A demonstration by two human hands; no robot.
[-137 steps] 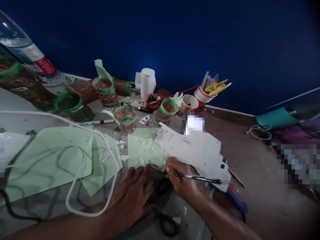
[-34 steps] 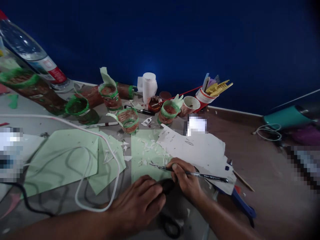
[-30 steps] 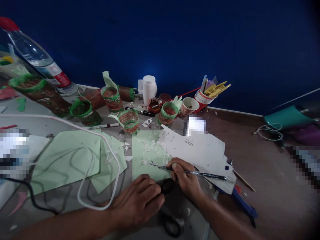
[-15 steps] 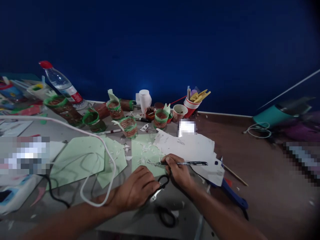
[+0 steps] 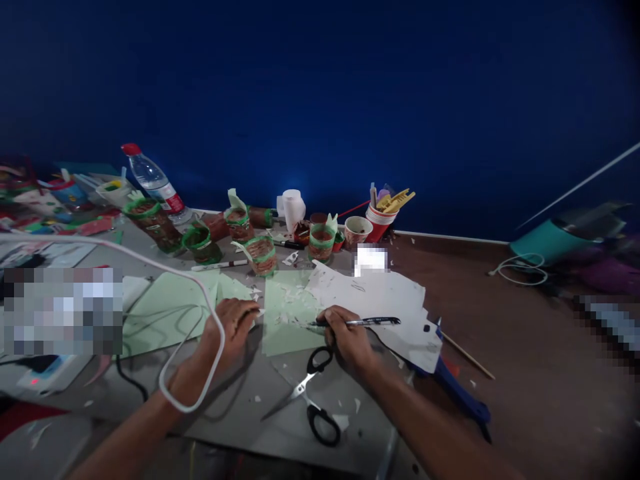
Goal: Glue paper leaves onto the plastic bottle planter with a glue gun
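Blk pen point(image 5: 373, 321) in R fingers point(image 5: 338, 320), btl label point(image 5: 170, 201) illegible

Two bare arms here, angling in from the near edge! The left forearm point(image 5: 127, 430) slants far and right to a wrist point(image 5: 197, 370) just short of the left hand point(image 5: 233, 327), back up, fingers bunched and pointing right; whether they pinch anything is hard to tell. Over on the right, the right forearm point(image 5: 430, 423) slants far and left, and the right hand point(image 5: 347, 337) sits curled in a tight writing grip, well apart from the other.
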